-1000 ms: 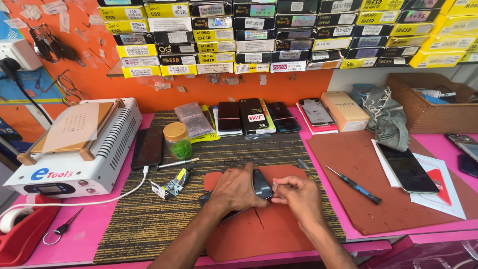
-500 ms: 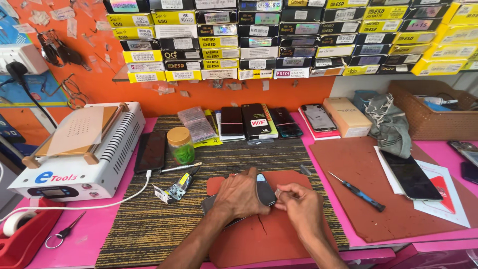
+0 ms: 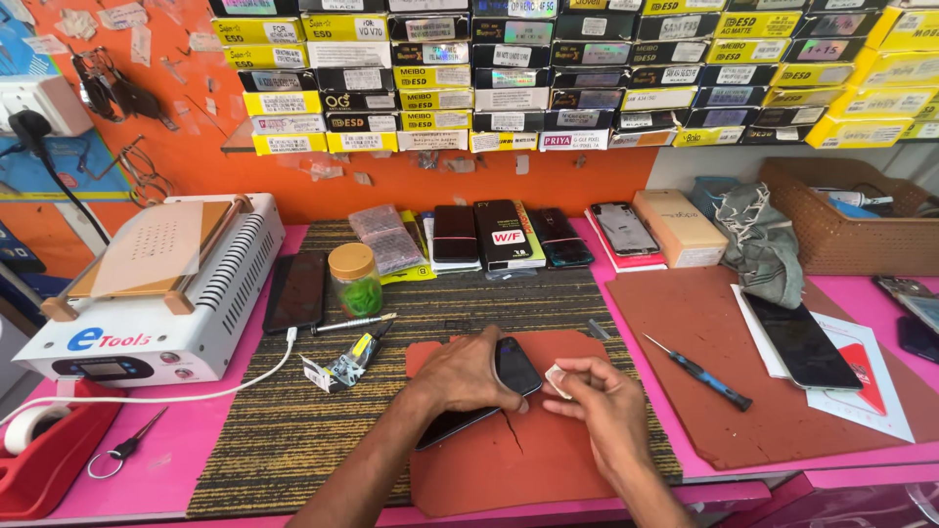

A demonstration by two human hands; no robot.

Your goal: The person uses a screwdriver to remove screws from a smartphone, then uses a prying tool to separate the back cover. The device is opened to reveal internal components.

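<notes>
My left hand (image 3: pixel 468 374) presses down on a black smartphone (image 3: pixel 513 366) that lies slanted on a cracked red-brown rubber mat (image 3: pixel 509 460). The phone's lower end (image 3: pixel 452 426) sticks out below my wrist. My right hand (image 3: pixel 604 403) pinches a small white piece (image 3: pixel 558 380) between thumb and fingers, right beside the phone's right edge.
A white screen-separator machine (image 3: pixel 156 293) stands at left, with a dark phone (image 3: pixel 295 289), a jar with green contents (image 3: pixel 356 278) and a glue tube (image 3: pixel 350 364) nearby. A screwdriver (image 3: pixel 698 372) and another phone (image 3: pixel 800 340) lie right. Boxed parts (image 3: pixel 509 78) line the back wall.
My right hand has drawn slightly away from the phone to its right edge, holding the small white piece. The left hand stays on the phone.
</notes>
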